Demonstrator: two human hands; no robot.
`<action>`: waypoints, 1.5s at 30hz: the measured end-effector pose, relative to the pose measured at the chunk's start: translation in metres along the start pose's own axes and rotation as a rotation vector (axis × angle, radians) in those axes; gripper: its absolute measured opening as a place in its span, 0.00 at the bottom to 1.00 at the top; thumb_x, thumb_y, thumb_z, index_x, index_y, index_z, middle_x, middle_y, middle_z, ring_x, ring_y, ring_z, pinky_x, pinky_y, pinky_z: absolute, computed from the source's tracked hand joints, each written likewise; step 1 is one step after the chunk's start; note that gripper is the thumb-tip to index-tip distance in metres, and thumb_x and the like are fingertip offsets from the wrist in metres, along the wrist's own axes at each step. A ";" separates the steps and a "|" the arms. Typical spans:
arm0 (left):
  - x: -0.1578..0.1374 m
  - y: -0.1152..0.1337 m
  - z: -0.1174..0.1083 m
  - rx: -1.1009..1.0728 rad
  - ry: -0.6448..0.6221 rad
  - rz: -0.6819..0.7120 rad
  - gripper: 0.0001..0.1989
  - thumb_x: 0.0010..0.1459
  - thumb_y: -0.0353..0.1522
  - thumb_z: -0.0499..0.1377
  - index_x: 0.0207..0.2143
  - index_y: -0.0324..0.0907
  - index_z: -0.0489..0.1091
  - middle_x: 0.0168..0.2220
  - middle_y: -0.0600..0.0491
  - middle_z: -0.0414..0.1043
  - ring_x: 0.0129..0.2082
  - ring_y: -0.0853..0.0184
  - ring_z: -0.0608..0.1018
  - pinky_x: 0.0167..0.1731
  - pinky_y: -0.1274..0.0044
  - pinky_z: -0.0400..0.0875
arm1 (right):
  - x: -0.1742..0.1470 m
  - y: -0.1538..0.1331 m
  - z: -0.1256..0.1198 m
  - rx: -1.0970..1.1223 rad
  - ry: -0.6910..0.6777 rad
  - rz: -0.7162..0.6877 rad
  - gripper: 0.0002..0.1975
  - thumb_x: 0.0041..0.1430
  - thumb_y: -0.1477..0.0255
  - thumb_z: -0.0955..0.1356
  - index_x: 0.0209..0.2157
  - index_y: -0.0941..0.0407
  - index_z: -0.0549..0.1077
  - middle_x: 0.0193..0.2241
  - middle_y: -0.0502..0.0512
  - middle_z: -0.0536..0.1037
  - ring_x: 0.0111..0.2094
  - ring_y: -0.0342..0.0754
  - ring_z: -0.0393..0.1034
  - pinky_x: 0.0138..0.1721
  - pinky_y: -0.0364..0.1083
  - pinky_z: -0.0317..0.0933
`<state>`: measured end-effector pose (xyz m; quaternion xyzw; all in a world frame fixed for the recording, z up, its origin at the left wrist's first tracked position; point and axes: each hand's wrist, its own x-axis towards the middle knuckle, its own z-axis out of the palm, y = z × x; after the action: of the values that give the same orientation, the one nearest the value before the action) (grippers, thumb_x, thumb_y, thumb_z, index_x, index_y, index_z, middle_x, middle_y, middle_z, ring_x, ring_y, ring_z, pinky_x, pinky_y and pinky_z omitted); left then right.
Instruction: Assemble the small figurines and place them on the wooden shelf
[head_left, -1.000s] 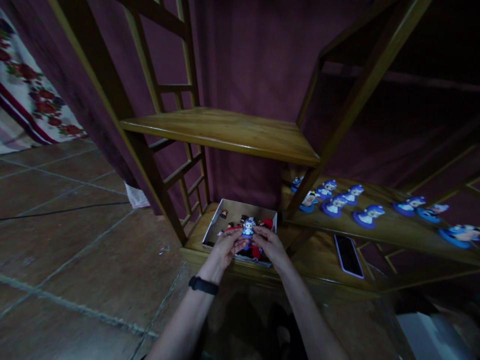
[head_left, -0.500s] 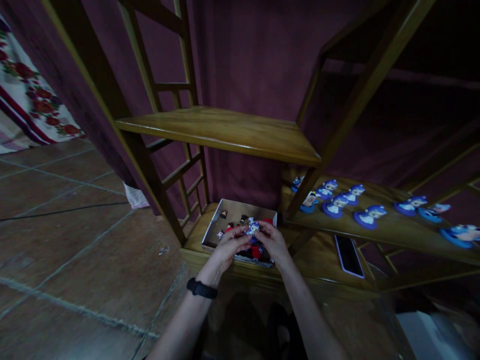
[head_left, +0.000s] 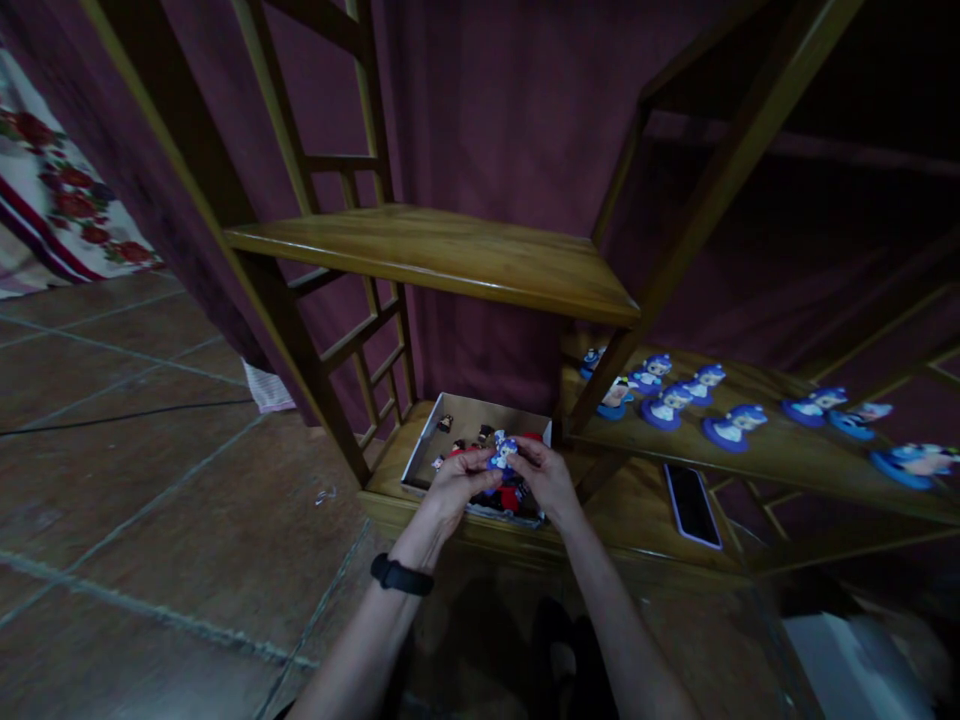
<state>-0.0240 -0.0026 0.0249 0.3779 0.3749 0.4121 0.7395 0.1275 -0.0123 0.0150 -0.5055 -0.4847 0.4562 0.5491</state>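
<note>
Between my two hands is a small purple-and-white figurine (head_left: 503, 455), held over a shallow cardboard box (head_left: 422, 447). My left hand (head_left: 459, 484) grips its left side with closed fingers; a dark band (head_left: 402, 575) circles that wrist. From the other side my right hand (head_left: 546, 478) pinches the figurine, fingers bent around its edge. Inside the box lie several small figures with red, black and white parts, such as a dark one (head_left: 445, 423) at the back left. My hands cover some of the box's contents.
Several figurines on purple or blue bases, including one purple-haired figurine (head_left: 735, 428), stand on the right shelf (head_left: 787, 455). A phone (head_left: 691, 506) lies below them. Above the box juts a wooden shelf (head_left: 435, 255). A dark cable (head_left: 127, 417) crosses the tiled floor at left.
The view has shifted slightly. Both hands still hold the figurine over the box, with only a slight change in how it is turned.
</note>
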 end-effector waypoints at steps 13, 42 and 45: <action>-0.003 -0.003 -0.002 -0.114 0.077 -0.022 0.20 0.37 0.23 0.67 0.37 0.36 0.72 0.28 0.51 0.74 0.27 0.70 0.76 0.34 0.77 0.70 | -0.007 0.000 0.007 -0.037 0.025 -0.018 0.18 0.49 0.63 0.67 0.44 0.51 0.72 0.44 0.51 0.75 0.45 0.49 0.68 0.49 0.49 0.59; -0.003 -0.002 0.003 -0.169 0.111 -0.052 0.11 0.44 0.20 0.62 0.34 0.32 0.74 0.31 0.46 0.76 0.30 0.67 0.78 0.36 0.74 0.73 | -0.005 0.008 0.000 0.088 0.057 0.138 0.13 0.39 0.63 0.72 0.24 0.58 0.72 0.22 0.47 0.73 0.24 0.42 0.67 0.30 0.43 0.64; -0.002 -0.002 0.002 -0.177 0.132 -0.061 0.11 0.45 0.19 0.61 0.34 0.32 0.73 0.30 0.46 0.76 0.29 0.67 0.78 0.35 0.74 0.74 | -0.005 0.009 0.004 0.079 0.065 0.122 0.12 0.39 0.64 0.72 0.23 0.58 0.72 0.20 0.47 0.72 0.23 0.42 0.67 0.30 0.44 0.65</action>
<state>-0.0222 -0.0056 0.0240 0.2715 0.3961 0.4448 0.7560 0.1231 -0.0164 0.0054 -0.5266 -0.4166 0.4909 0.5552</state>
